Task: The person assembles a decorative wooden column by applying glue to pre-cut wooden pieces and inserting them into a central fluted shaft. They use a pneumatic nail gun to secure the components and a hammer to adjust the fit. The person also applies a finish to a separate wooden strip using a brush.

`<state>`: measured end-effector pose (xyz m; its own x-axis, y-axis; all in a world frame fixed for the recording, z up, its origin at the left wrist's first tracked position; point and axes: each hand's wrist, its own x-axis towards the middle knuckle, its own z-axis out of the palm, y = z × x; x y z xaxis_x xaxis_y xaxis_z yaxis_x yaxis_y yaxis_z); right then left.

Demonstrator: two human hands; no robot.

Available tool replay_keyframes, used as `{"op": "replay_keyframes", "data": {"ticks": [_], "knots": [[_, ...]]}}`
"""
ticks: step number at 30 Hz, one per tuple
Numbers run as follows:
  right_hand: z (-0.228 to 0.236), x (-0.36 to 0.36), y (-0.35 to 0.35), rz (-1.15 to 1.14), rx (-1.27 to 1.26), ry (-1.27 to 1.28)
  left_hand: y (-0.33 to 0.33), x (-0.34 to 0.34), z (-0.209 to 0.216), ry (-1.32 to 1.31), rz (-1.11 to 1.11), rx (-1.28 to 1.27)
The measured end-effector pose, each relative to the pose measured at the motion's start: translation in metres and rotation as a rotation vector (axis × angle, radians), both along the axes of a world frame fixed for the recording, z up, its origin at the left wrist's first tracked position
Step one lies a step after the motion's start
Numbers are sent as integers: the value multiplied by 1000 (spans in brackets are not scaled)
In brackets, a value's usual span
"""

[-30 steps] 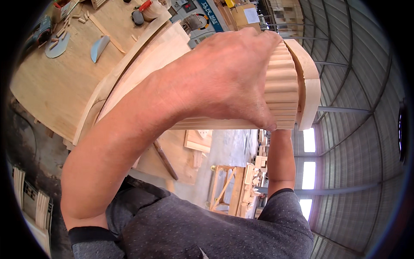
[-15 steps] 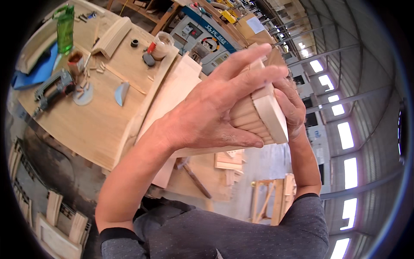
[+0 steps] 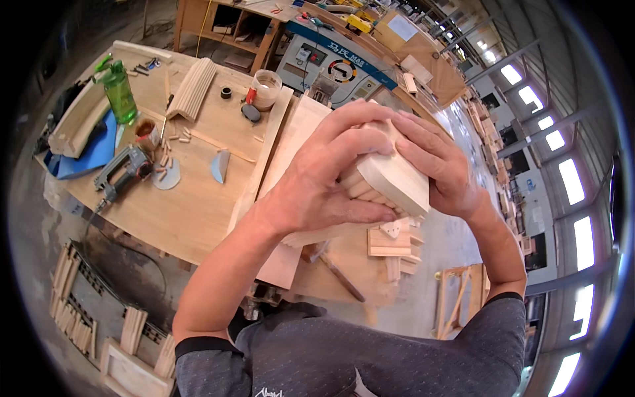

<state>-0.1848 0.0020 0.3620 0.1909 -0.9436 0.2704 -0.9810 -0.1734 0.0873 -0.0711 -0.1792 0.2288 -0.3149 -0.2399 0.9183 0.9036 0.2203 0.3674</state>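
I hold a pale ribbed wooden piece with a smooth curved end up close to the camera, above the workbench. My left hand wraps over its near side, fingers spread across the top and thumb underneath. My right hand grips the far side, fingers laid over the top edge. Most of the piece is hidden behind my hands.
On the workbench lie a nail gun, a green spray bottle, a fluted wooden panel, a plastic cup, scattered dowels and a long board. Wooden frames lie on the floor lower left. A machine stands behind.
My view has tilted down from the roof toward the workbench. Both hands have kept hold of the wooden piece, turning it so its smooth end now faces me.
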Motion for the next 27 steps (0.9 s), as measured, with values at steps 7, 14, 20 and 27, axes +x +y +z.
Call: {"op": "replay_keyframes", "data": {"ticks": [7,14,20,27], "knots": [[25,-3,22,-190,-124,-296,32,2,2,-101,540,-110],[75,50,-29,-216,-258,-513,18,13,7,-213,592,-270],[56,9,-51,-700,-226,-378,22,10,7,-178,596,-289],[5,-2,-65,-368,-290,-111,21,9,11,-135,611,-269]]}}
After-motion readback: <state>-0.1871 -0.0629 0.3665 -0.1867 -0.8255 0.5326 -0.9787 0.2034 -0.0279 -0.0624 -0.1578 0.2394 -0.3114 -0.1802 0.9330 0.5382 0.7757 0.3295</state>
